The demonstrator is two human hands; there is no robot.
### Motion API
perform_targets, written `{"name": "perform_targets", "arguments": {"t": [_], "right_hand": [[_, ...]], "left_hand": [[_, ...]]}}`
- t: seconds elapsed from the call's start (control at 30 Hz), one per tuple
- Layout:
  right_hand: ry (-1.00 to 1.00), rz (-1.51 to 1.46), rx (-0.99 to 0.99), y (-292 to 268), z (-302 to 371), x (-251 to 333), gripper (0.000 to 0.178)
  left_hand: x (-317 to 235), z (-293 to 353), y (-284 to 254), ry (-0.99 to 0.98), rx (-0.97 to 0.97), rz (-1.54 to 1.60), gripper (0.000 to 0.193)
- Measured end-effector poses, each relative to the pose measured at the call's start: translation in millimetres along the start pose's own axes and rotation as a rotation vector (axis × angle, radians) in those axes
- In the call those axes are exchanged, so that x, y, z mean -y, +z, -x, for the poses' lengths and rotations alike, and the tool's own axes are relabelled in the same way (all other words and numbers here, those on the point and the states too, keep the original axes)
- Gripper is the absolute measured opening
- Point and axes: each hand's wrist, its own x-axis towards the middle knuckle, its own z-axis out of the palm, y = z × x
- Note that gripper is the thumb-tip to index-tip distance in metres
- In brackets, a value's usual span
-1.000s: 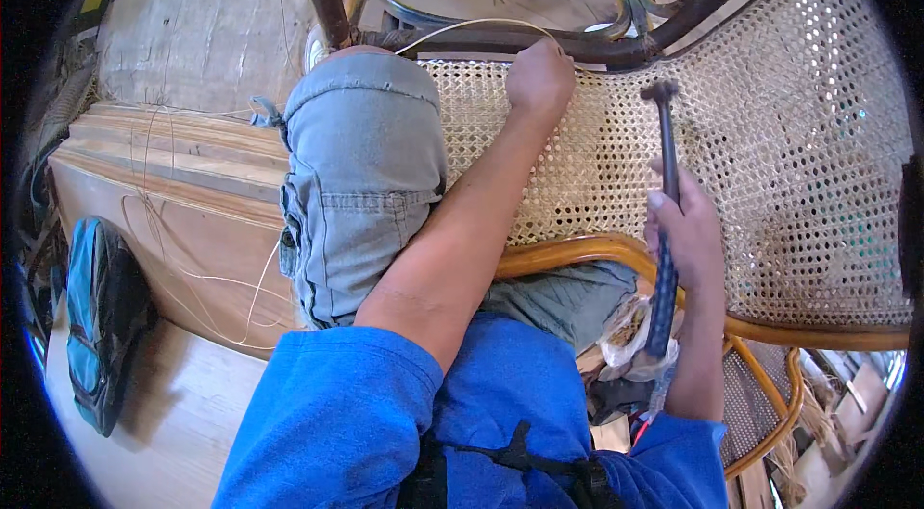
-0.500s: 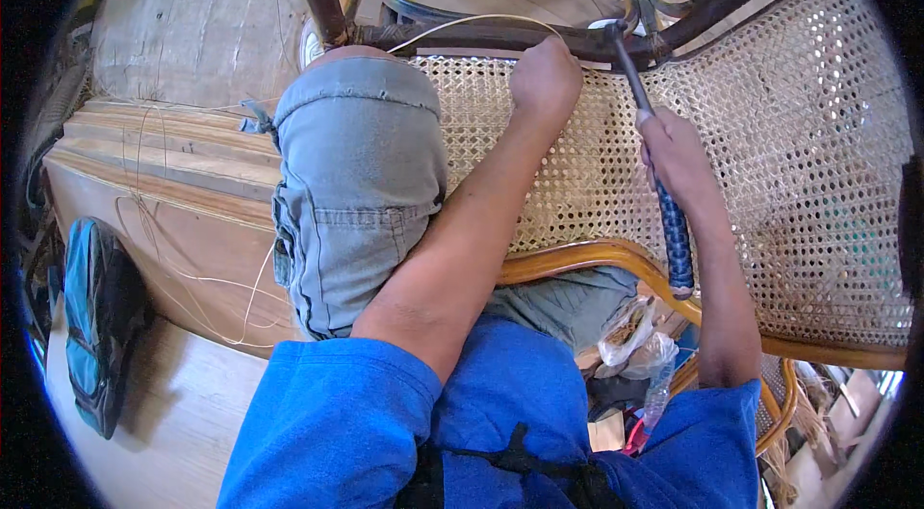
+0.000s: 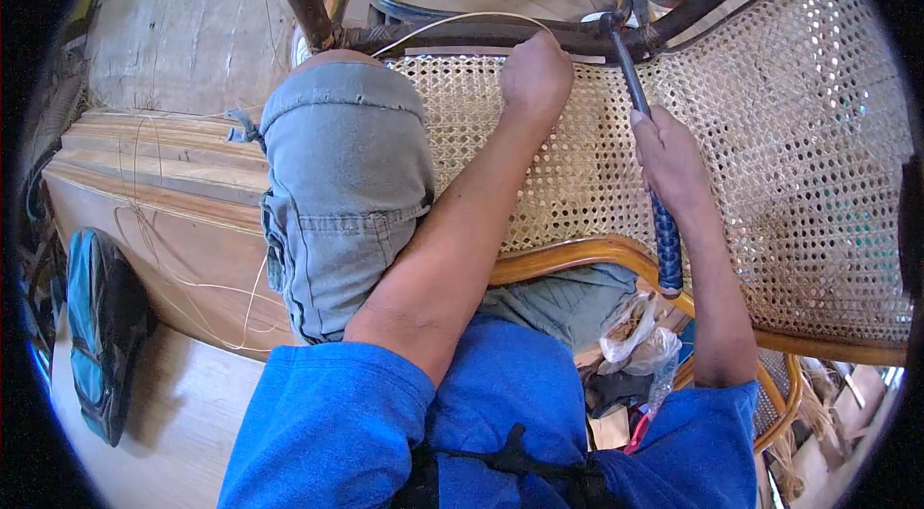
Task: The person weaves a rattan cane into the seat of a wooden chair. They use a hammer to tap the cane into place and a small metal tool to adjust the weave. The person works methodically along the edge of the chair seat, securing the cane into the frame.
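My right hand (image 3: 674, 163) is wrapped round the shaft of a hammer (image 3: 667, 240) with a dark, patterned grip. Its small head rests at or just above the dark wooden rail (image 3: 481, 31) along the chair's far edge. Over the woven cane panel (image 3: 577, 158), my left hand (image 3: 535, 78) is closed in a fist close to that rail. A thin pale cane strand (image 3: 452, 20) arches from beside my knee to the fist's fingers, which hide its end.
Under the panel's near side curves a varnished rattan frame (image 3: 577, 254). My bent knee (image 3: 346, 163) lies left of the panel. Stacked boards (image 3: 164, 148) with loose strands and a teal-black bag (image 3: 96, 336) are at the left. A plastic bag (image 3: 640, 345) sits below.
The whole view has shifted slightly left. Both hands keep nearly the same places on the chair, the right one still gripping the hammer.
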Motion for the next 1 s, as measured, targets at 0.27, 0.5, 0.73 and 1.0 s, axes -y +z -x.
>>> {"name": "perform_targets", "arguments": {"t": [0.27, 0.5, 0.73, 1.0], "right_hand": [[0.088, 0.0, 0.142, -3.8, -11.9, -2.5, 0.037], [-0.059, -0.021, -0.08, -1.8, -9.0, -3.8, 0.037], [-0.047, 0.222, -0.018, 7.9, -1.2, -13.7, 0.035], [0.027, 0.243, -0.027, 16.5, -1.0, -14.0, 0.037]], "left_hand": [[-1.9, -1.3, -1.0, -0.066, 0.02, 0.012, 0.024], [-0.2, 0.5, -0.5, -0.031, 0.022, 0.055, 0.025], [0.6, 2.1, -0.2, 0.033, -0.009, 0.039, 0.024], [-1.6, 4.2, -2.6, 0.013, -0.028, 0.064, 0.023]]}}
